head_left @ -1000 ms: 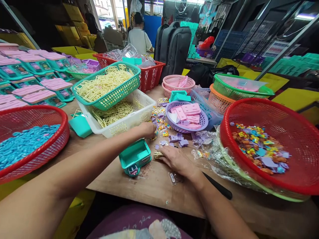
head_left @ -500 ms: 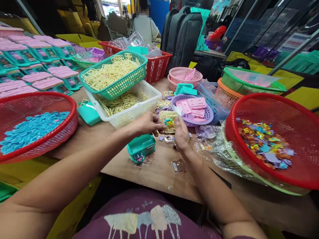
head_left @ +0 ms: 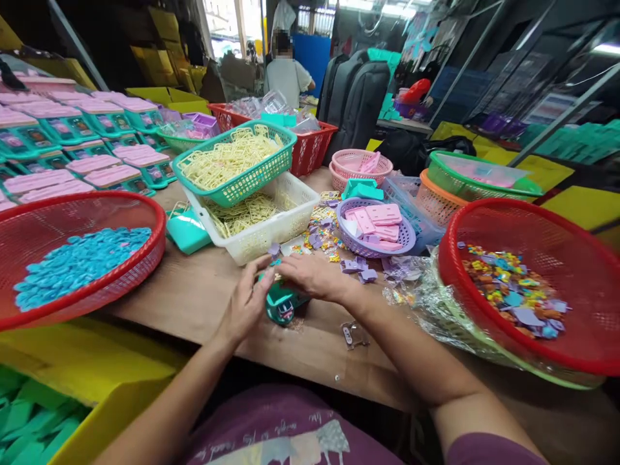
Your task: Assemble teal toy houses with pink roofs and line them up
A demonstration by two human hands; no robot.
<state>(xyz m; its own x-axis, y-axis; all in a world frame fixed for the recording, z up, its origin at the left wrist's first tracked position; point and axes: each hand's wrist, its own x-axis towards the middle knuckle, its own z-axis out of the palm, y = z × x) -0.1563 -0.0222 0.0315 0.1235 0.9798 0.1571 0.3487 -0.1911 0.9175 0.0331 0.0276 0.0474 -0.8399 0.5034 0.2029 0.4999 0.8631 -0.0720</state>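
A teal toy van body (head_left: 281, 311) sits on the table in front of me, its open top largely covered by my hands. My left hand (head_left: 247, 300) is at its left side, thumb and fingers closing on the edge of a cream plastic frame (head_left: 278, 277). From the right, my right hand (head_left: 310, 274) reaches over the van with bent fingers on the same frame. Most of the frame is hidden under the fingers. Nearer to me and to the right lies a clear plastic piece (head_left: 355, 336) with a lilac part.
Cream frames fill a teal basket (head_left: 237, 187) on a white bin (head_left: 261, 236). Red baskets stand left (head_left: 157, 242) and right (head_left: 450, 258). A lilac basket (head_left: 409, 239) holds pink panels; lilac parts (head_left: 358, 266) lie beside it. A person (head_left: 285, 77) is at the back.
Both hands have moved left and down from beside the lilac basket to the teal van, bringing the cream frame with small coloured pieces. My view has shifted slightly.
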